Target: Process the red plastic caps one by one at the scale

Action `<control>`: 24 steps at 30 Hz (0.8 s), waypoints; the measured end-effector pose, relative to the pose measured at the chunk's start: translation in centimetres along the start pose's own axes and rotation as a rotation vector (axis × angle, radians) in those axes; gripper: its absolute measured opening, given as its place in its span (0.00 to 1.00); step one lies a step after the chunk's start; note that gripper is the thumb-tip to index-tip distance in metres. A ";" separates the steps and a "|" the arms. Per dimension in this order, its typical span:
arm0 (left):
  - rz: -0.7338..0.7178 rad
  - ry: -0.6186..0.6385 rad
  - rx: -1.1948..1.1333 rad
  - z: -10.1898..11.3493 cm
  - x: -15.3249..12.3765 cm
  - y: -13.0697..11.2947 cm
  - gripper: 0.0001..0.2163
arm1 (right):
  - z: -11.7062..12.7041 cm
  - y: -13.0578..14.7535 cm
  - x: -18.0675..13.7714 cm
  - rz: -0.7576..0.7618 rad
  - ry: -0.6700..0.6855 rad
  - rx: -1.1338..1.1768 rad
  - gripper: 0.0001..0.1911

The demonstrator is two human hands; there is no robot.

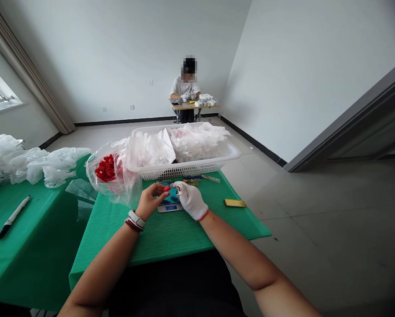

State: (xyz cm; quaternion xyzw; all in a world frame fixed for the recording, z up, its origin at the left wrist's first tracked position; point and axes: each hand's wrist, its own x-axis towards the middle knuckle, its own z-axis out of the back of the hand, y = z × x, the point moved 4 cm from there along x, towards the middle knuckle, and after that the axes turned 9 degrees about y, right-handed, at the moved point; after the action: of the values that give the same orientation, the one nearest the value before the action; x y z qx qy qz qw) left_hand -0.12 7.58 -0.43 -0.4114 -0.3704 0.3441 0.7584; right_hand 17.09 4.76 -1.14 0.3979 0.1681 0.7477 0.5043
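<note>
My left hand (150,200) is bare, with a watch and a bead bracelet at the wrist, and pinches a small red piece (167,188) at its fingertips. My right hand (191,199) wears a white glove; its fingers are curled, and whether they hold anything small I cannot make out. Both hands meet just above a small digital scale (170,207) on the green table (171,237). A clear plastic bag of red pieces (106,169) lies to the left of my hands.
A white plastic basket (197,166) full of clear bags stands behind the scale. A yellow flat object (235,203) lies to the right. A second green table (15,229) at left carries a marker (12,217) and bags. Another person (186,90) sits at a far desk.
</note>
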 end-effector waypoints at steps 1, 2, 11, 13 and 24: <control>0.000 0.009 0.011 0.0 0.0 0.1 0.12 | 0.0 -0.1 0.0 -0.001 0.000 0.001 0.21; -0.003 0.026 0.023 -0.1 0.0 0.2 0.12 | 0.1 -0.2 0.0 -0.004 -0.004 0.000 0.22; 0.007 0.103 -0.040 -0.6 -0.1 0.2 0.14 | 0.5 -0.3 0.1 -0.015 -0.025 -0.015 0.22; 0.013 0.086 -0.044 -0.5 0.0 0.3 0.14 | 0.4 -0.1 0.0 0.021 -0.018 -0.006 0.21; -0.026 0.132 -0.014 -0.9 -0.2 0.1 0.13 | 0.4 0.0 -0.1 0.015 -0.034 -0.031 0.21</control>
State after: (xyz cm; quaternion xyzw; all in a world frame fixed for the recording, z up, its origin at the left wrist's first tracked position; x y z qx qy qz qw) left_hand 0.57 7.11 -0.89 -0.4336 -0.3270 0.3039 0.7827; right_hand 17.44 4.63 -0.92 0.4039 0.1449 0.7472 0.5074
